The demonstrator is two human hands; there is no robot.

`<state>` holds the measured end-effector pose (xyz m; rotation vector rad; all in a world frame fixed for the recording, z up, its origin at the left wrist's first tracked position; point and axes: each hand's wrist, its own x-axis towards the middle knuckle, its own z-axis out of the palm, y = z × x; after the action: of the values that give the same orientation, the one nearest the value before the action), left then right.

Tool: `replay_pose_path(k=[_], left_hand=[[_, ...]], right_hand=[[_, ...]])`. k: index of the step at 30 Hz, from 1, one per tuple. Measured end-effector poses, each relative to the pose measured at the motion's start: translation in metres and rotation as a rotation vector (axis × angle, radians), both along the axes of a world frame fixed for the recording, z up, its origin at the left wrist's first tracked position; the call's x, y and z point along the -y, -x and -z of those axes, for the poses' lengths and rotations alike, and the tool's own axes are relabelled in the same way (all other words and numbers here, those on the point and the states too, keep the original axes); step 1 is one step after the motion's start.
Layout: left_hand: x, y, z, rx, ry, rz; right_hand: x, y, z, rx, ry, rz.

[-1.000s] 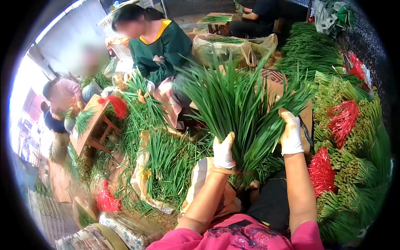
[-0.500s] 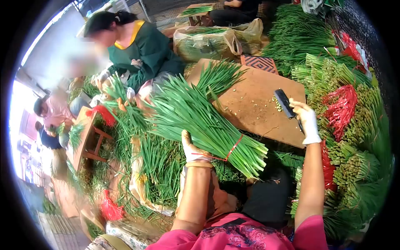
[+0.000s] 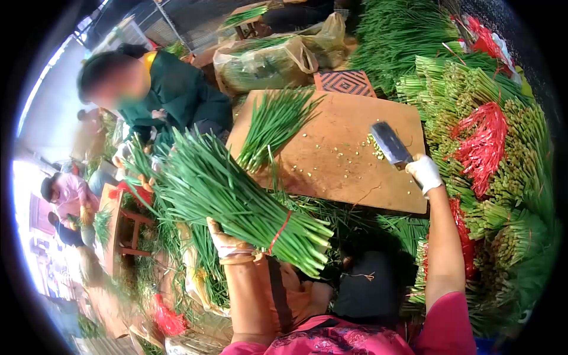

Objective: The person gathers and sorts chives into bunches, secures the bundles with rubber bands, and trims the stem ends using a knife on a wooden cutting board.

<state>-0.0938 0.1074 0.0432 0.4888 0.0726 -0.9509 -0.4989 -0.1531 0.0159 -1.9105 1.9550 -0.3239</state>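
Observation:
My left hand, in a white glove, is closed around a big bunch of long green garlic chives from below. A red band circles the bunch near its cut pale ends, which point to the lower right. My right hand, also gloved, grips the handle of a cleaver. Its broad blade is over the right part of a wooden board, beside small chopped stem bits. A smaller bunch of chives lies on the board's left side.
Tied bunches with red plastic strings are piled along the right. Loose greens cover the ground at left. A person in a green top sits at upper left. Behind the board are a patterned stool and a plastic-wrapped bundle.
The held bunch has moved left and a little down, away from the board. The cleaver's blade has turned to show more of its flat face. The whole view has shifted too.

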Motion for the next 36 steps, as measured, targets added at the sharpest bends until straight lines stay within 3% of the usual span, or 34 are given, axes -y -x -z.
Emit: replay_pose_path(k=[1, 2, 4, 6, 9, 12, 13, 14, 15, 16, 17, 18, 19, 21, 23, 24, 25, 26, 27, 28, 29, 30, 31, 32, 33, 34, 36], left_hand=[[-0.001, -0.002, 0.005, 0.028, 0.077, 0.045], [-0.003, -0.002, 0.006, -0.047, 0.084, 0.047], [-0.001, 0.003, -0.001, -0.113, 0.014, -0.006], [-0.001, 0.000, 0.001, 0.020, -0.008, 0.019], [-0.005, -0.009, 0.001, 0.139, 0.002, 0.074], [-0.011, -0.014, 0.003, 0.110, 0.085, 0.089], [-0.011, -0.014, 0.001, 0.080, 0.152, 0.122], [-0.011, -0.013, -0.002, 0.050, 0.218, 0.157], [-0.012, -0.013, -0.004, 0.019, 0.280, 0.194], [-0.010, -0.005, -0.017, 0.115, 0.266, 0.199], [-0.010, -0.001, -0.026, 0.213, 0.251, 0.203], [-0.012, -0.001, -0.027, 0.068, 0.285, 0.187], [-0.014, -0.005, -0.022, -0.027, 0.362, 0.231], [-0.017, -0.012, -0.015, -0.172, 0.465, 0.288], [-0.023, -0.014, -0.013, -0.272, 0.519, 0.316], [-0.023, -0.012, -0.015, -0.286, 0.488, 0.282], [-0.026, -0.023, -0.001, -0.083, 0.362, 0.211], [-0.028, -0.033, 0.012, 0.109, 0.213, 0.144], [-0.028, -0.032, 0.009, 0.053, 0.282, 0.177], [-0.028, -0.028, 0.007, -0.129, 0.466, 0.245], [-0.027, -0.026, 0.000, -0.172, 0.449, 0.229], [-0.026, -0.023, -0.006, -0.214, 0.431, 0.212], [-0.025, -0.020, -0.011, -0.255, 0.414, 0.193], [-0.023, -0.016, -0.015, -0.082, 0.206, 0.110], [-0.021, -0.014, -0.015, 0.092, -0.003, 0.027], [-0.025, -0.018, -0.006, 0.023, 0.054, 0.031], [-0.022, -0.014, -0.007, 0.018, 0.046, 0.045]], right_hand=[[0.002, 0.003, -0.008, 0.136, 0.031, 0.010], [0.002, -0.004, -0.027, 0.182, -0.094, 0.142], [0.032, 0.013, 0.006, -0.073, 0.135, 0.098], [0.047, 0.021, 0.015, -0.184, 0.223, 0.099], [0.059, 0.022, 0.042, 0.058, 0.135, 0.108], [0.031, -0.015, 0.036, -0.078, 0.260, -0.195], [0.013, -0.033, 0.026, -0.060, 0.287, -0.337], [-0.007, -0.054, 0.012, 0.132, 0.142, -0.342], [-0.026, -0.067, 0.015, -0.090, 0.284, -0.524], [-0.044, -0.072, 0.023, -0.054, 0.440, -0.696], [-0.064, -0.078, 0.027, 0.119, 0.435, -0.741], [-0.084, -0.084, 0.030, 0.289, 0.423, -0.791], [-0.104, -0.084, -0.014, 0.024, 0.222, -0.871], [-0.106, -0.087, -0.035, -0.111, 0.150, -0.983], [-0.084, -0.095, -0.027, 0.040, 0.244, -0.897], [-0.065, -0.104, -0.016, 0.268, 0.358, -0.820], [-0.047, -0.112, -0.012, 0.309, 0.367, -0.730], [-0.030, -0.123, -0.010, 0.241, 0.310, -0.618], [-0.020, -0.133, -0.005, 0.173, 0.252, -0.505], [-0.018, -0.141, 0.005, 0.157, 0.317, -0.532], [-0.015, -0.150, 0.019, 0.140, 0.383, -0.556], [-0.031, -0.165, 0.042, 0.833, 0.173, -0.464], [-0.044, -0.163, 0.034, 0.552, 0.369, -0.636], [-0.058, -0.161, 0.026, 0.283, 0.606, -0.758], [-0.098, -0.154, 0.013, 0.191, 0.460, -0.944], [-0.138, -0.147, 0.000, 0.111, 0.294, -1.123], [-0.154, -0.126, -0.009, 0.153, 0.198, -0.978]])
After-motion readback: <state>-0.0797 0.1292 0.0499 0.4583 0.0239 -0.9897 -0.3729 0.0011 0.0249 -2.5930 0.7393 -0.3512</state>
